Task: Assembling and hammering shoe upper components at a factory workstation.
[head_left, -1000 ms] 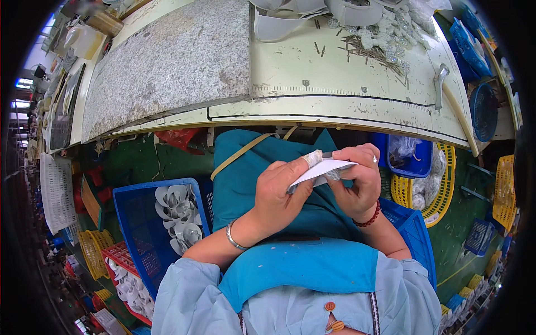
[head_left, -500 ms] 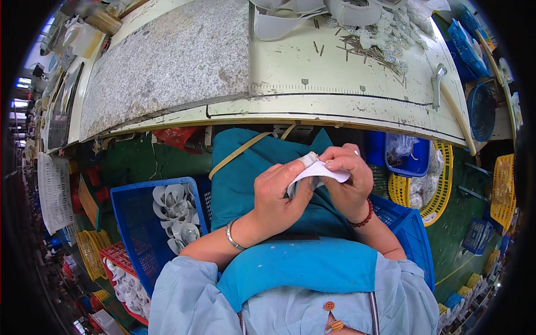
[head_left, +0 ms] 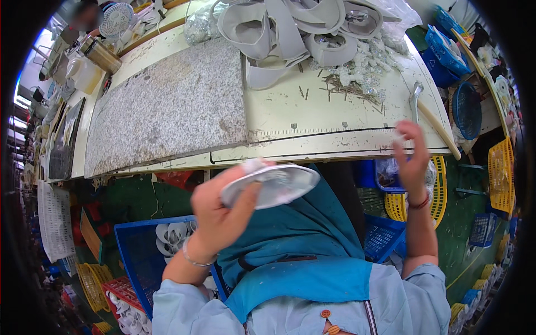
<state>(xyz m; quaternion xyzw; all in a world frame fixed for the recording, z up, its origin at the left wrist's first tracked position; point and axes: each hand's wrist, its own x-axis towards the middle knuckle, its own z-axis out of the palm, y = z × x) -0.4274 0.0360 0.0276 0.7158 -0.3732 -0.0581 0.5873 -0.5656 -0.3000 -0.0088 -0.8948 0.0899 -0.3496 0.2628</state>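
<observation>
Above my lap, my left hand [head_left: 223,204] grips a white shoe upper [head_left: 271,192], thumb on the near side and fingers around its far edge. A shiny patch shows inside the curved piece. My right hand [head_left: 412,159] is off the piece and raised at the table's front edge, its fingers apart and blurred, nothing seen in them. Just beyond it lies a hammer [head_left: 438,128] with a metal head and wooden handle. Farther back on the table are a heap of white shoe uppers [head_left: 248,33], small dark sticks [head_left: 349,89] and clear glittery bits [head_left: 371,70].
A speckled stone slab [head_left: 173,100] covers the table's left part. A blue crate [head_left: 134,251] with white uppers stands at my left, above a red crate [head_left: 120,287]. At my right are another blue crate [head_left: 382,237] and a yellow basket [head_left: 441,195].
My right hand has let go of the white upper and moved right and forward to the table edge. My left hand has shifted left with the upper, now turned flatter. The view has tilted up.
</observation>
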